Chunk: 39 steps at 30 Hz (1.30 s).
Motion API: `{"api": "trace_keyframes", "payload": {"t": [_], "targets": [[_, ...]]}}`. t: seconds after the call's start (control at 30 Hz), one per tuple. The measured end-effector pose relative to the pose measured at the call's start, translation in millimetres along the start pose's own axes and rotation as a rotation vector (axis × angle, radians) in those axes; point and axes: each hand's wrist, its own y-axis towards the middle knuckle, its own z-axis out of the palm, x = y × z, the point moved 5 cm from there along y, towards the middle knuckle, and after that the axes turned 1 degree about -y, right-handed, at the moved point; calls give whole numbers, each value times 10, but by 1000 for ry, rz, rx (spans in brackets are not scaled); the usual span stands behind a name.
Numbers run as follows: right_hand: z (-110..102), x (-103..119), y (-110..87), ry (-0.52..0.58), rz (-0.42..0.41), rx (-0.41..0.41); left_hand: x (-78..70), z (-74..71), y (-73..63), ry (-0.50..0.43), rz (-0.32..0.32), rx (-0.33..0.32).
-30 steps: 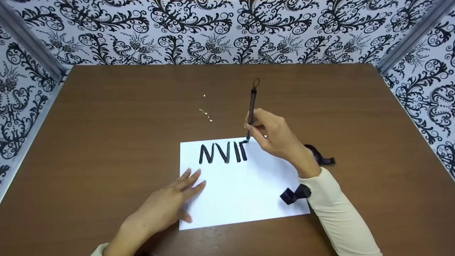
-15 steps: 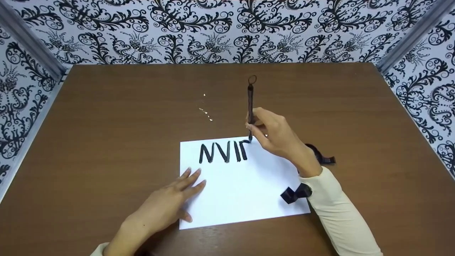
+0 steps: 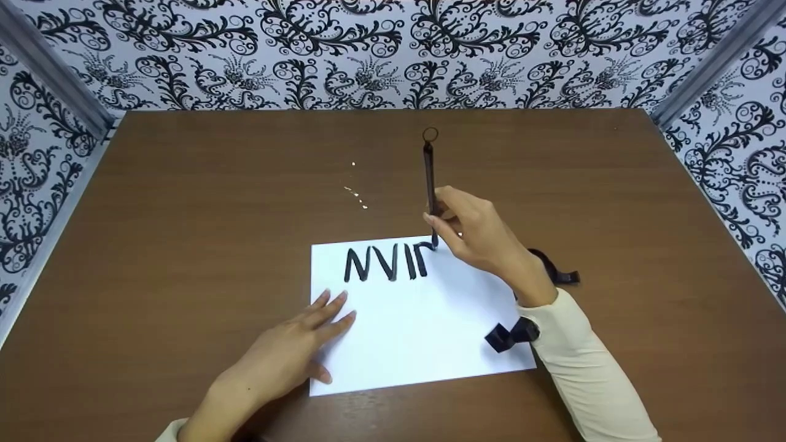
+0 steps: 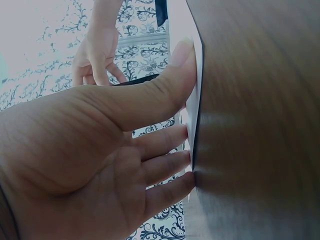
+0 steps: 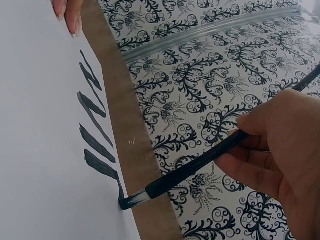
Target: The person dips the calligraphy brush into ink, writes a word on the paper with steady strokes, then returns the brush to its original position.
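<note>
In the head view, a slim black brush pen [image 3: 429, 175] with a thin ring at its top end stands nearly upright, its tip on the far edge of a white paper sheet [image 3: 417, 331] lying on the brown bench [image 3: 215, 215]. The right hand [image 3: 476, 230] pinches it low between thumb and fingers; the left hand [image 3: 291, 353] rests on the sheet's left side, fingers spread and gripping nothing. Bold black strokes [image 3: 411, 262] run along the upper part. In the left wrist view, the left thumb lies on the paper near its edge, beside the bench. In the right wrist view, the pen's barrel is dark and glossy, its pale bristles [image 5: 140, 198] ending in black ink, touching the last stroke.
</note>
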Motion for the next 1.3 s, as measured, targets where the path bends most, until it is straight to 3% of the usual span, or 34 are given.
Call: {"api": "trace_keyframes", "payload": {"t": [0.57,0.87,1.3], "targets": [[-18,38,15,-18,-29,-7,-11,-6,5,1,-3,3],[-20,55,9,-36,-6,10,-9,1,3,-10,-14,16],[-10,93,14,-32,-6,13,-7,-4,-5,-2,12,-10]]}}
